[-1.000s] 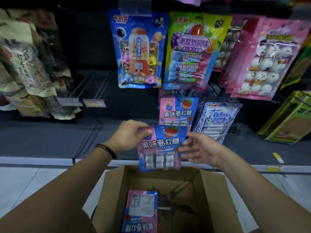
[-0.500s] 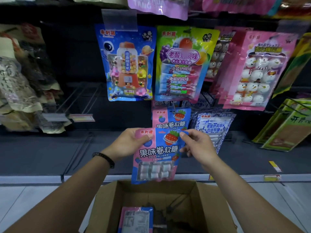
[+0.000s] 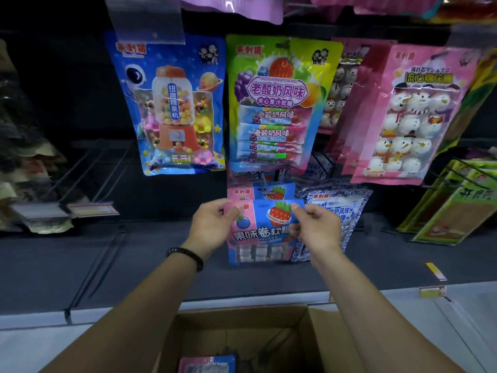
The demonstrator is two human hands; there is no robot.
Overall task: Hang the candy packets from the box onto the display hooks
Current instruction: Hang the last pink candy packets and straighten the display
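Head view: the left hand (image 3: 215,227) and right hand (image 3: 316,230) pinch the top corners of a pink-and-blue candy packet (image 3: 259,232), fingers clamped on it, just below a hung matching packet (image 3: 259,191). Beneath the forearms, the open cardboard box (image 3: 317,343) holds another packet (image 3: 207,366).

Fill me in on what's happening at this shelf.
A person is stocking candy. Both hands, left hand and right hand, hold a pink-and-blue candy packet by its top corners, just below the hook where a matching packet hangs. Below, the cardboard box holds at least one more.
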